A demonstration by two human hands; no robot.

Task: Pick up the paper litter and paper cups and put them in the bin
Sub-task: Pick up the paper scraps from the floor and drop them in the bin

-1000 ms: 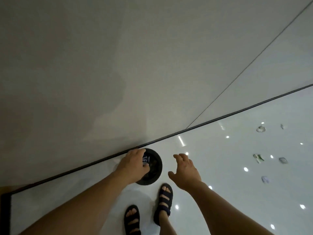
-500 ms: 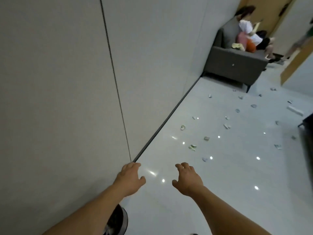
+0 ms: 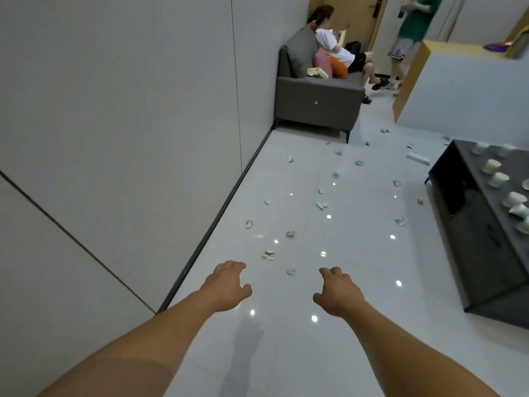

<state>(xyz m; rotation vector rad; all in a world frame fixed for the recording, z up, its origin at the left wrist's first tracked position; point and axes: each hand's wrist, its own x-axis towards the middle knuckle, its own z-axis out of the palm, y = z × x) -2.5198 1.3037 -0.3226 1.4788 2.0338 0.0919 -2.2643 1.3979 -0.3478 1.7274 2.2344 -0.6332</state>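
Note:
Several crumpled paper scraps lie scattered over the glossy white floor; the closest are a green-and-white scrap [image 3: 268,255] and a pale scrap [image 3: 290,271] between my hands. White paper cups [image 3: 291,167] stand on a dark cabinet [image 3: 475,224] at the right. My left hand [image 3: 227,286] and my right hand [image 3: 337,290] reach forward above the floor, fingers loosely curled, each holding nothing. The bin is out of view.
A grey wall [image 3: 128,124] runs along the left with a dark skirting strip [image 3: 217,219]. A grey sofa [image 3: 315,96] with a seated person stands at the far end; another person [image 3: 409,32] stands beside a partition [image 3: 463,87].
The view has swung up from the black bin at my feet to the littered floor ahead. My left hand has left the bin's rim; both hands now hang forward, empty.

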